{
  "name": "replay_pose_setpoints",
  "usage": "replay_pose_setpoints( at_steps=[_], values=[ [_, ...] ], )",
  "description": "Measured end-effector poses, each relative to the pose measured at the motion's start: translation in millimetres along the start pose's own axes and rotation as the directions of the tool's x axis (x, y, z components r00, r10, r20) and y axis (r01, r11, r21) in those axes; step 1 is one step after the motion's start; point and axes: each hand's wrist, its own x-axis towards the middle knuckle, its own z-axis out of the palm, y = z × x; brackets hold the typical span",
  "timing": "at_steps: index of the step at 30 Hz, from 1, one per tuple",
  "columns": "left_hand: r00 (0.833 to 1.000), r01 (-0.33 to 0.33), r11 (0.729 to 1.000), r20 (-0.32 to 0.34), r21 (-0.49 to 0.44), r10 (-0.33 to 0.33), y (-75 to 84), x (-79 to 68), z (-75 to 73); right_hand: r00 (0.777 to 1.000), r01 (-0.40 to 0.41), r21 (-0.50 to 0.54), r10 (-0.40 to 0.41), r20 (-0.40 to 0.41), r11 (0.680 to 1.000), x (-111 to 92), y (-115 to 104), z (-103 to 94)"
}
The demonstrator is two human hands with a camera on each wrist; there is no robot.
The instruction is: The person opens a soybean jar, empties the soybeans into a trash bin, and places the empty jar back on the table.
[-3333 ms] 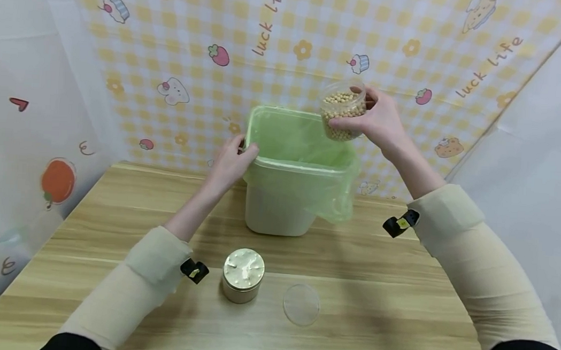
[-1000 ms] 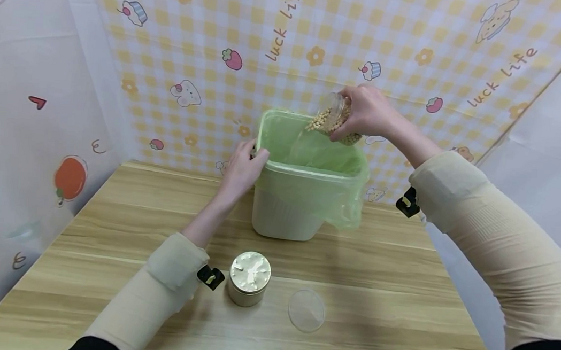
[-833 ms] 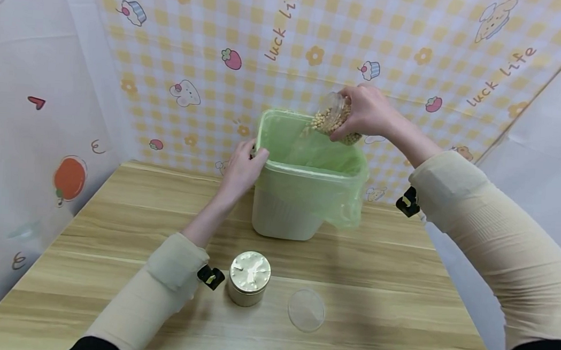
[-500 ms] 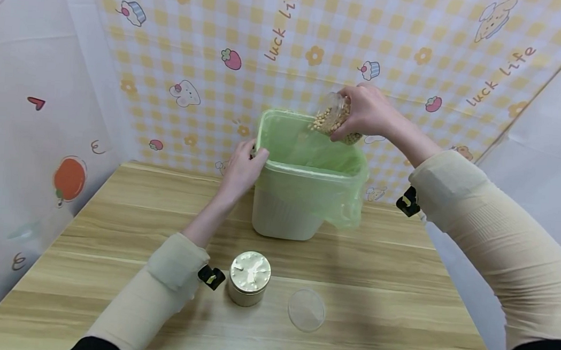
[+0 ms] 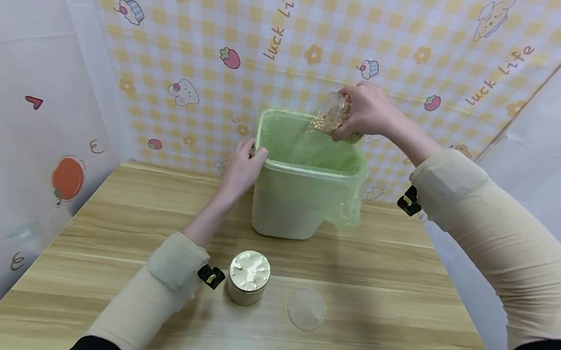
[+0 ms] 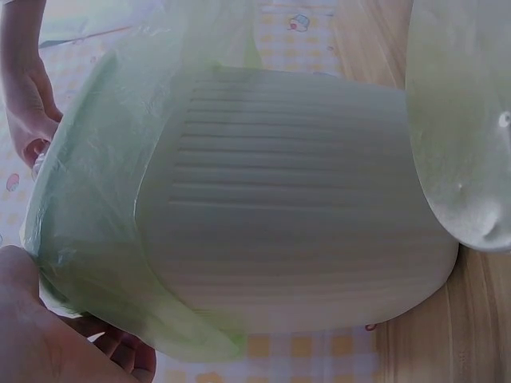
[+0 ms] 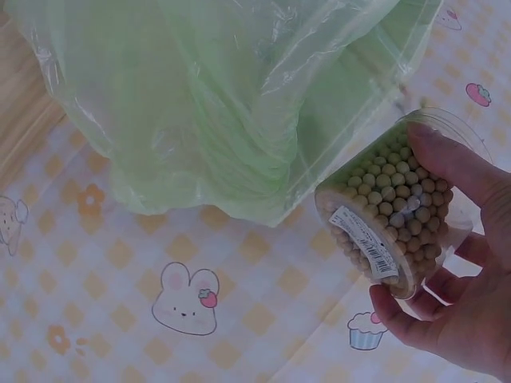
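A white bin point(image 5: 282, 218) stands at the back of the table, lined with a thin green plastic bag point(image 5: 341, 200) folded over its rim. My left hand point(image 5: 243, 168) grips the bin's left rim, thumb on the bag and fingers outside. Above the right part of the opening, my right hand point(image 5: 373, 114) holds a clear plastic jar point(image 5: 334, 110), tipped with its mouth to the left. Small round beige beans point(image 7: 399, 195) fill much of the jar, and some fall from its mouth into the bag. A barcode label point(image 7: 366, 243) shows on its base. The bag's bottom is hidden.
A gold-coloured tin point(image 5: 249, 277) stands on the wooden table point(image 5: 137, 230) in front of the bin. Right of it lies a clear round lid point(image 5: 306, 309). A yellow checked cloth point(image 5: 286, 84) hangs close behind the bin.
Over three seconds ago the jar was nearly upright beside the bin's right rim; my right hand has since tipped it left, and beans pour out. My left hand keeps its grip.
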Motion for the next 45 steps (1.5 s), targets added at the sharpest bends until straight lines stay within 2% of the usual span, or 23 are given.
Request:
replay_pose_setpoints(
  at_steps=[45],
  values=[
    [1.000, 0.013, 1.000, -0.006, -0.009, -0.013, -0.9, 2.2, 2.1, 1.000, 0.015, -0.028, -0.016, -0.017, 0.999, 2.1, -0.1, -0.1]
  ],
)
